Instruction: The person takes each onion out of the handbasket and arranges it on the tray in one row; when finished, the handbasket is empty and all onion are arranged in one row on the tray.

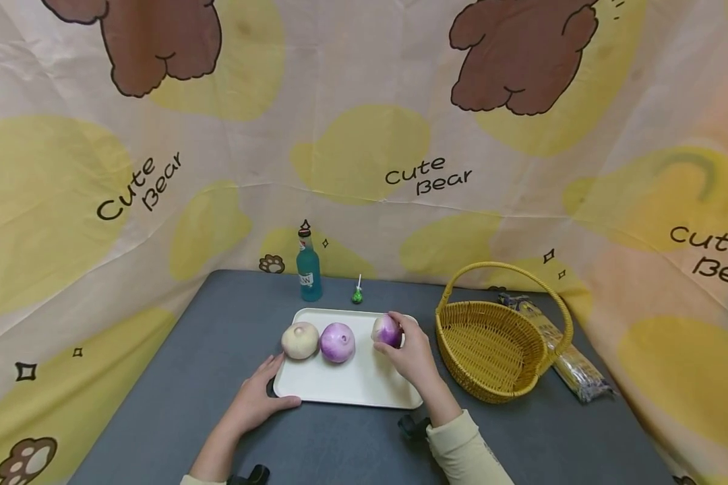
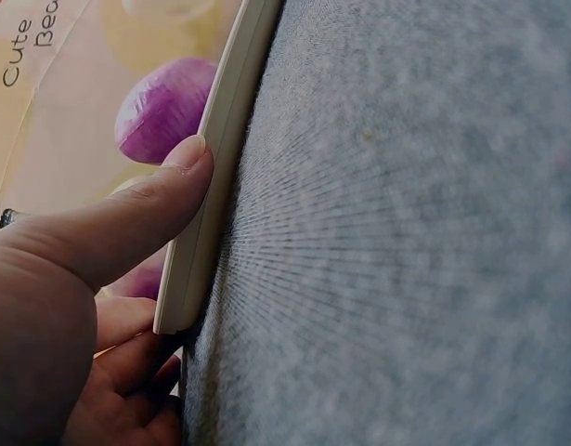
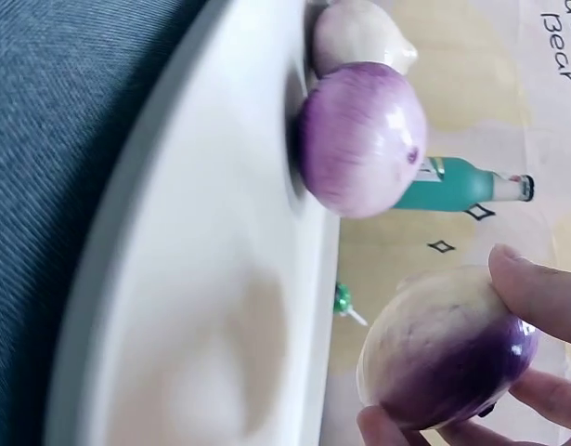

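Observation:
A white rectangular tray (image 1: 346, 385) lies on the table. My left hand (image 1: 256, 399) grips its near left corner, the thumb (image 2: 155, 214) along the front rim and the other fingers round the left side. At the tray's left end sit a pale onion (image 1: 300, 340) and, beside it, a purple onion (image 1: 338, 342). My right hand (image 1: 414, 353) holds a third onion (image 3: 434, 358), half cream and half purple, between thumb and fingers. It hangs over the tray's right end, with a gap beneath it in the right wrist view.
Behind the tray stand a blue-green bottle (image 1: 309, 269) and a small green-wrapped lollipop (image 1: 357, 294). To the right is a yellow wicker basket (image 1: 491, 343) with a tall handle. A long clear packet (image 1: 573, 367) lies behind it. A printed cloth hangs behind the table.

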The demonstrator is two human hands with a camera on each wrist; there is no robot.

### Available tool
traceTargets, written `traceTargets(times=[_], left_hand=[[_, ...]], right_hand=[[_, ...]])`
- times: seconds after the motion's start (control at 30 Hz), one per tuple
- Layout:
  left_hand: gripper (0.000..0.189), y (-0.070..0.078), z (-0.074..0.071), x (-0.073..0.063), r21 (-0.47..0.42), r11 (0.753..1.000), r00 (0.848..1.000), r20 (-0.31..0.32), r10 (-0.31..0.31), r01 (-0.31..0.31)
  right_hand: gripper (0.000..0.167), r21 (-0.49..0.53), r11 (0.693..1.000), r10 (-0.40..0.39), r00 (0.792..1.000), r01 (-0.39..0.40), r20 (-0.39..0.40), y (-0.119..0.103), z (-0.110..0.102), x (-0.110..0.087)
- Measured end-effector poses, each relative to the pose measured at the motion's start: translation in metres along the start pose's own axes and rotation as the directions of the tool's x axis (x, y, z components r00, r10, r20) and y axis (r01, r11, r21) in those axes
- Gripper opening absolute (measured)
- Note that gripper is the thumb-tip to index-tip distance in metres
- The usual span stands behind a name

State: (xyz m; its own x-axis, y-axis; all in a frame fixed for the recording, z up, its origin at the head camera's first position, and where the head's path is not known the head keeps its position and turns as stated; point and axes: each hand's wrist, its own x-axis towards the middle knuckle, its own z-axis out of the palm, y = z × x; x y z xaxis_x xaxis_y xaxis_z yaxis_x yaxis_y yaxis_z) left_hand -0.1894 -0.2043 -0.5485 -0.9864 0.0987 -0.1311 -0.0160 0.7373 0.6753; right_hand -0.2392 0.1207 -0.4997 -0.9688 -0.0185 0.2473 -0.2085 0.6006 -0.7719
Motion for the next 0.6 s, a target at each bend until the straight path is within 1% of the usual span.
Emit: traceTargets(times=[0.1, 0.3, 0.47, 0.6], left_hand=[[0.111, 0.001, -0.001, 0.000, 0.002, 1.000, 1.000, -0.001, 0.002, -0.002], [0.111, 0.000, 0.000, 0.001, 0.012, 1.000, 1.000, -0.004, 0.004, -0.004], [0.111, -0.001, 0.001, 0.001, 0.009, 1.000, 1.000, -0.002, 0.012, -0.012], [0.111, 0.001, 0.000, 0.001, 0.002, 1.000, 1.000, -0.005, 0.011, -0.011]], right_hand=[[0.067, -0.001, 1.000, -0.015, 1.000, 0.015, 0.015, 0.002, 0.006, 0.002], [0.066, -0.010, 1.000, -0.017, 0.999, 0.017, 0.050, 0.005, 0.015, 0.003], [0.066, -0.033, 0.999, -0.001, 0.998, 0.004, 0.062, 0.009, 0.023, 0.003], [0.067, -0.027, 0.999, 0.023, 0.997, -0.021, 0.078, 0.008, 0.025, 0.002]])
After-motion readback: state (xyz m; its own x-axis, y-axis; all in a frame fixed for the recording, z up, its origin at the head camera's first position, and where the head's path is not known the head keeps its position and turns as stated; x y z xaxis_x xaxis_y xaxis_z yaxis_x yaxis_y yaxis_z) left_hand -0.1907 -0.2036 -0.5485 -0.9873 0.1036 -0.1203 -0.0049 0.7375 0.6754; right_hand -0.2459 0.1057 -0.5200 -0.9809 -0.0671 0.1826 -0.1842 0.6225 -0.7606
